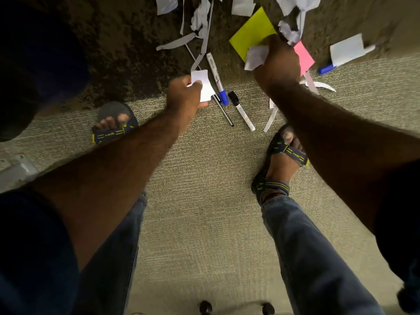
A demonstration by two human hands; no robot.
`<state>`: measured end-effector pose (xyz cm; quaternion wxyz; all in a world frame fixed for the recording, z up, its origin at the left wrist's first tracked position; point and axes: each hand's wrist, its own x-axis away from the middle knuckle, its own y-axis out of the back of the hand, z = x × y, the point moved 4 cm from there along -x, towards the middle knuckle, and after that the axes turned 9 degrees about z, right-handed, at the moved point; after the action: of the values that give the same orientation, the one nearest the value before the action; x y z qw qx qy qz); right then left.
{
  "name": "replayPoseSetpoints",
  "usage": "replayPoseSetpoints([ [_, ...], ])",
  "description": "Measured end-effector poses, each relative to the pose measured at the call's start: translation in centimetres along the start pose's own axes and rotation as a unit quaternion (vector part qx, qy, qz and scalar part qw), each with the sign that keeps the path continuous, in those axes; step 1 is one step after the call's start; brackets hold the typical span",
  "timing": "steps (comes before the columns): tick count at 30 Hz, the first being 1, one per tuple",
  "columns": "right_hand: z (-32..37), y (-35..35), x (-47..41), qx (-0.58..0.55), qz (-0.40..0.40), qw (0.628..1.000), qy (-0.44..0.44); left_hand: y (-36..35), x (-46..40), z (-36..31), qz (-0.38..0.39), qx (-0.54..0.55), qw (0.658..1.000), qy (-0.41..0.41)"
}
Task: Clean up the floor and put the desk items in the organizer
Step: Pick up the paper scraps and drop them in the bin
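My left hand [185, 93] pinches a white paper scrap [203, 87] above the carpet [204, 178]. Just right of it lie a blue-capped marker [217, 79], a thin pen [223, 112] and a black-capped marker [241, 111]. My right hand [278, 62] grips crumpled paper [255, 56] over the yellow note [252, 32] and pink note [304, 57].

The floor is covered by a light ribbed carpet [204, 201]. A darker shaded area [118, 53] is seen beyond. Two black castor wheels [205, 307] are visible at the bottom edge.
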<state>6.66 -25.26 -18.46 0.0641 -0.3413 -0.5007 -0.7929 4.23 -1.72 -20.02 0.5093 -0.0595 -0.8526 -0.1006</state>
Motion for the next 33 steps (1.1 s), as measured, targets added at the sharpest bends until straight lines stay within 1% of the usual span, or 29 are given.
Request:
replayPoseSetpoints([
  [5,0.1,0.3,0.1,-0.007,0.002,1.000,-0.014,0.6,0.1,-0.2,-0.014,0.014,1.000,0.004],
  [10,0.6,1.4,0.4,-0.006,0.034,0.999,-0.025,1.4,1.4,-1.0,-0.007,0.030,1.000,0.004],
  [13,2.0,2.7,1.6,-0.002,0.021,1.000,0.003,2.4,2.8,-2.4,-0.009,0.052,0.999,0.004],
  [16,4.5,4.7,3.3,0.006,0.002,1.000,0.020,3.8,4.9,-5.0,-0.010,0.075,0.997,-0.020],
  [18,7.1,6.2,4.7,-0.002,-0.027,0.999,0.020,5.4,6.9,-7.2,-0.011,0.091,0.995,-0.046],
  [20,10.5,7.9,6.6,-0.032,-0.072,0.996,0.034,7.5,9.3,-9.6,-0.009,0.106,0.991,-0.082],
  [23,15.9,10.2,9.7,-0.133,-0.110,0.983,0.057,11.5,13.2,-13.3,-0.010,0.110,0.982,-0.152],
  [25,19.7,11.3,11.8,-0.184,-0.106,0.975,0.071,15.1,15.7,-15.2,-0.032,0.108,0.974,-0.197],
  [28,25.4,12.1,14.7,-0.247,-0.091,0.959,0.103,21.4,18.8,-16.6,-0.094,0.087,0.961,-0.246],
  [30,29.0,11.8,16.5,-0.285,-0.080,0.946,0.130,25.7,20.1,-16.1,-0.143,0.081,0.955,-0.247],
  [33,33.6,10.2,18.1,-0.323,-0.039,0.931,0.162,31.5,20.9,-13.9,-0.193,0.094,0.953,-0.212],
])
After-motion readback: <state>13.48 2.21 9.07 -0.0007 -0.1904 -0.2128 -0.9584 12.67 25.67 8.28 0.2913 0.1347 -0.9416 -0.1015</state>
